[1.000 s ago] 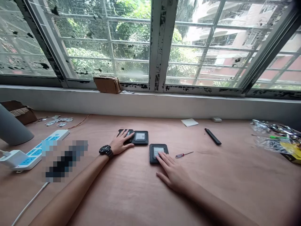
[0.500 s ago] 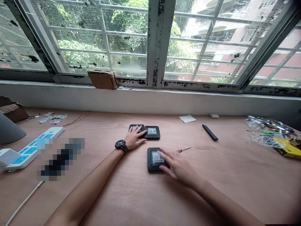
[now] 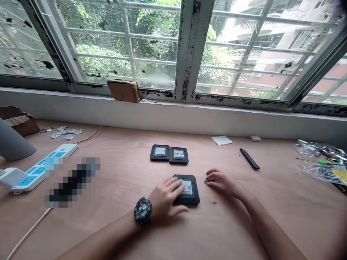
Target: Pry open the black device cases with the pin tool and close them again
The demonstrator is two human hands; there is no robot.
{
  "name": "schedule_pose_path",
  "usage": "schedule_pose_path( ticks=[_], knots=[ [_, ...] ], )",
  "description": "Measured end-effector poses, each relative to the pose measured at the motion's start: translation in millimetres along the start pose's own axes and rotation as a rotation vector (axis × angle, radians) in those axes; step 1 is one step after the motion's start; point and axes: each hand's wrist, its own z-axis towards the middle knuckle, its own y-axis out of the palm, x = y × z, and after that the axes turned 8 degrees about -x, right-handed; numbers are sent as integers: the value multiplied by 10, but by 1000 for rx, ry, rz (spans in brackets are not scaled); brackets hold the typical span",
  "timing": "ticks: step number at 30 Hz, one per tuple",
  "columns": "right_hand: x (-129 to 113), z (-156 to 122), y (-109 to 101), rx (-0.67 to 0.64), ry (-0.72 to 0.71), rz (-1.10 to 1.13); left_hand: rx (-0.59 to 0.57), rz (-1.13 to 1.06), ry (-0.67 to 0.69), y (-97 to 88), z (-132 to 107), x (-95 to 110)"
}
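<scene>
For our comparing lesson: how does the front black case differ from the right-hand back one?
The left hand partly covers the front case; the back-right case is uncovered. The front case sits apart, while the back-right case sits beside the back-left case. The front case looks larger in view than the back-right case. Both are black with white labels.

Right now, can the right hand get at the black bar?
Probably yes. Nothing visible blocks the way from the right hand to the black bar; the left hand is off at the black case. The right hand is curled, possibly holding something, so it may need freeing first.
</scene>
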Motion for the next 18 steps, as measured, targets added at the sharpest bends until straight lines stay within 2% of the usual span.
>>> schedule_pose_path(
  ticks=[2, 4, 6, 9, 11, 13, 16, 18],
  knots=[
    [2, 25, -4, 44, -23, -57, -40, 17, 51, 102, 15, 182],
    [-31, 51, 5, 156, -60, -134, -65, 50, 61, 186, 27, 264],
    [-95, 73, 25, 292, -93, -182, -92, 66, 80, 205, 23, 221],
    [-217, 95, 71, 479, -74, -152, -163, 42, 217, 98, -30, -22],
    [-301, 111, 116, 581, -43, -38, -168, 43, 259, -8, -95, -200],
    [-391, 135, 177, 652, -52, 142, -168, 54, 217, -89, -171, -309],
    [-548, 183, 305, 709, -124, 415, -184, 7, 137, -122, -262, -311],
    [-646, 211, 411, 750, -180, 512, -181, -41, 117, -103, -287, -255]
  ],
)
